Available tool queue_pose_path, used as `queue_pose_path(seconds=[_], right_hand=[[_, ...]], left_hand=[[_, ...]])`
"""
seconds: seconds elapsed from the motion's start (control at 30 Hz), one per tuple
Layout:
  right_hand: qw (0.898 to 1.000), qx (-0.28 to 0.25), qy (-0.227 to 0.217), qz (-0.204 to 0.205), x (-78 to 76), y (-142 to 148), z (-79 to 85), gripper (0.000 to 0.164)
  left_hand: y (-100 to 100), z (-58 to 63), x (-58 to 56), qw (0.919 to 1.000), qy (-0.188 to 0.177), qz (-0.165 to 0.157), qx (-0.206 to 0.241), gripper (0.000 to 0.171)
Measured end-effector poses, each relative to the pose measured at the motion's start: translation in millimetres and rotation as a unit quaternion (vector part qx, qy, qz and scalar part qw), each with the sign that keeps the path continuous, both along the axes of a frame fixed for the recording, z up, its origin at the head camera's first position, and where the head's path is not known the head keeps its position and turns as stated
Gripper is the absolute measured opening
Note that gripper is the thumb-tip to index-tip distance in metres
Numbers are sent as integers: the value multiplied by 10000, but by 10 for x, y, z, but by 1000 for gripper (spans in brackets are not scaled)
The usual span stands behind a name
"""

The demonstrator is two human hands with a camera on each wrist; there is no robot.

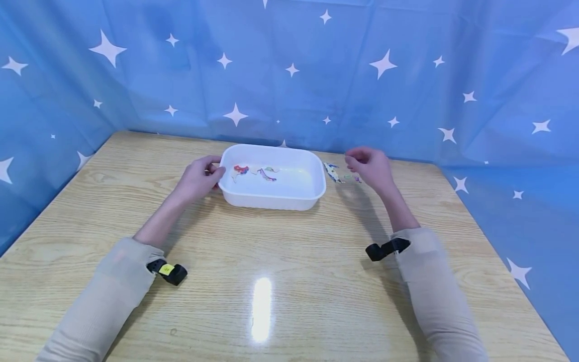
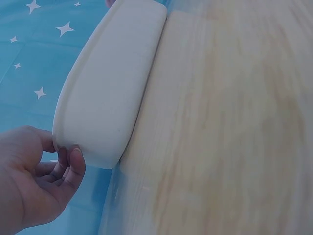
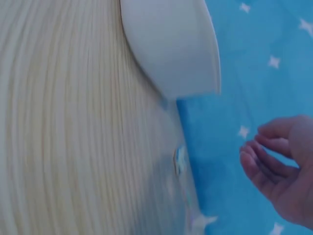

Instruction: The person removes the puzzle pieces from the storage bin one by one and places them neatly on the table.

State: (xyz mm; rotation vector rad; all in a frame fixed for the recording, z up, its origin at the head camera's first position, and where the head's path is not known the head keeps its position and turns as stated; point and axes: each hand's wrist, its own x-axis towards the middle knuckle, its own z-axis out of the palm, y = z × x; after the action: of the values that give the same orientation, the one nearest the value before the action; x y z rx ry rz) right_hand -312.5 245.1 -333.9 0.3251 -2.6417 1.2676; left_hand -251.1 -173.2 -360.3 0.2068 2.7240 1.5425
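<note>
A white plastic basin (image 1: 276, 202) stands near the back of the table. My left hand (image 1: 199, 178) pinches its left end at the rim; the left wrist view shows the hand (image 2: 41, 178) with bent fingertips against the wall. In the basin lie a red-and-blue flat piece (image 1: 241, 170) and a purplish one (image 1: 267, 175), small and colourful. To its right, my right hand (image 1: 371, 166) hovers over the table, fingers loosely curled with nothing visible between them. Just left of that hand lie a blue-and-white flat piece (image 1: 332, 172) and a few tiny coloured bits (image 1: 355, 178).
The wooden table (image 1: 217, 301) stretches toward me, with a bright light reflection near its front. A blue cloth with white stars (image 1: 280, 75) hangs behind and at both sides. Black wrist cameras (image 1: 386, 249) stick out from both sleeves.
</note>
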Motion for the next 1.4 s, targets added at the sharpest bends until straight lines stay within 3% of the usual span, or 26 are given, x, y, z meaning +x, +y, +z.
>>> queue_pose_path(seconds=[0.3, 0.67, 1.03, 1.4], right_hand=[[9979, -61, 230, 595, 21, -425, 87, 28], [9919, 78, -22, 1269, -22, -896, 34, 23], [9850, 738, -503, 1476, -119, -1221, -73, 27], [9752, 1620, -816, 1267, -265, -1403, -159, 27]], left_hand=[[0, 0, -13, 10000, 13, -3, 36, 46], [-6, -9, -8, 10000, -17, -2, 50, 45], [-10, -6, -21, 10000, 3, 17, 39, 46], [-5, 1, -4, 10000, -18, 9, 37, 46]])
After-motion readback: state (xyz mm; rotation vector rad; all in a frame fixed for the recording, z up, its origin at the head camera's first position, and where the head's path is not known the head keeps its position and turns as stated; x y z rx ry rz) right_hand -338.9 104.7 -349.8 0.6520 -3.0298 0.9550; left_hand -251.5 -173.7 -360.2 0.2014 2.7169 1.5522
